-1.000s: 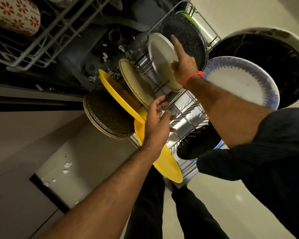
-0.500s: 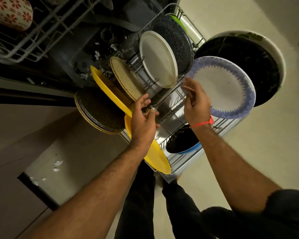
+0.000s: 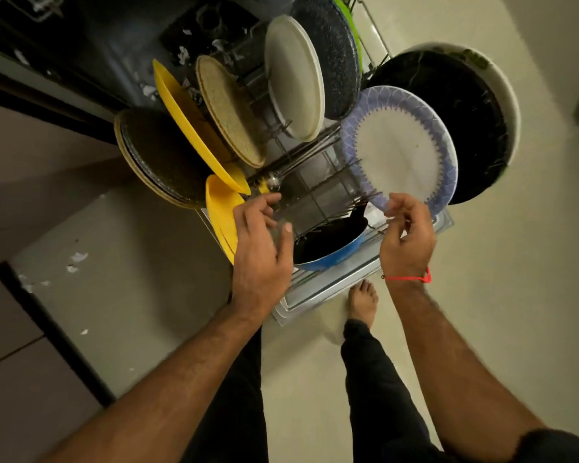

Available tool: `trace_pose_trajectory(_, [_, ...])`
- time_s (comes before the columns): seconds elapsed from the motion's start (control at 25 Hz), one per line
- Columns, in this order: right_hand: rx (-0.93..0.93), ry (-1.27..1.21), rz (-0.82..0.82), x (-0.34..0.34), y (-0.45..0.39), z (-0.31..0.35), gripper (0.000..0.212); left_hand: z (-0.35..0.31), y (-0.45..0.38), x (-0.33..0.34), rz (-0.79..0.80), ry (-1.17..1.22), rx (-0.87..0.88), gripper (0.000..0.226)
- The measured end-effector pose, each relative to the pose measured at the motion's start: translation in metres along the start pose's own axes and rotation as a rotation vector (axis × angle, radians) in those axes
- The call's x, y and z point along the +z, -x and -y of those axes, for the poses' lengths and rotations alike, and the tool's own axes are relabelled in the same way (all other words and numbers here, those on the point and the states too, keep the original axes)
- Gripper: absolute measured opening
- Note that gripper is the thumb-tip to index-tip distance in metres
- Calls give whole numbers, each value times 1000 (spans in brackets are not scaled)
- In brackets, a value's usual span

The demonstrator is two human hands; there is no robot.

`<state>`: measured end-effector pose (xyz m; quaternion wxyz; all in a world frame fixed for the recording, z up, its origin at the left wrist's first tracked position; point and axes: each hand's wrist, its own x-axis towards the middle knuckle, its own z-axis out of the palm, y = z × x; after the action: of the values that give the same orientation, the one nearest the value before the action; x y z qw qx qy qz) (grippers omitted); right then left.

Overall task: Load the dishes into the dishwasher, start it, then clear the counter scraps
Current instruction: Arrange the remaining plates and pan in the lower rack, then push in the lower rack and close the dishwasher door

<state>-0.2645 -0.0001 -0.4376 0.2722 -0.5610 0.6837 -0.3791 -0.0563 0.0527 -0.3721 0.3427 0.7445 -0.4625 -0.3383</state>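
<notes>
The dishwasher's lower rack [image 3: 331, 290] is pulled out and holds several plates on edge. A white plate with a blue patterned rim [image 3: 401, 148] stands at the right, in front of a large black marbled plate [image 3: 455, 121]. Two yellow plates [image 3: 194, 121] [image 3: 221, 212], a beige textured plate [image 3: 228, 108], a cream plate [image 3: 295, 75] and a dark speckled plate [image 3: 161, 158] fill the left and middle. A blue pan with a black inside [image 3: 331, 243] lies at the front. My left hand [image 3: 261, 242] hovers with relaxed fingers beside the lower yellow plate. My right hand [image 3: 408, 235] hangs loosely curled just below the patterned plate's rim, holding nothing.
The open dishwasher tub [image 3: 194, 25] with white scraps on its floor lies beyond the rack. A pale panel [image 3: 114, 262] with white flecks sits to the left. My bare foot [image 3: 363, 302] stands on the cream floor right at the rack's front edge.
My right hand drew back from the cream plate to below the patterned plate's rim. My left hand came off the yellow plate and opened. The view moved closer to the rack.
</notes>
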Motion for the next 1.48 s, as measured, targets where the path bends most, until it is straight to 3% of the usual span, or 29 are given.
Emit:
trace_pose_trajectory(0.08, [-29,47,67,-16,0,-18,38,-1,33,23,0,-214,71,52])
trace_pose_trajectory(0.24, [-92,109,302,-51,4,-56,37,-2,95,75,-10,-472,10,70])
trace_pose_trajectory(0.52, [-261,327,572,-98,26,-108,54,26,186,137,44,-622,-161,79])
trace_pose_trajectory(0.8, [-396,317,722,-75,42,-147,78,92,211,180,65,-676,-146,104])
trace_pose_trajectory(1.04, [-677,370,666,-34,27,-210,87,147,187,228,-72,-810,16,103])
trace_pose_trajectory(1.24, [-1053,531,421,5,8,-263,84,194,155,268,-241,-867,105,101])
trace_pose_trajectory(1.48, [-1143,430,108,62,-19,-272,74,235,106,263,-417,-1001,262,93])
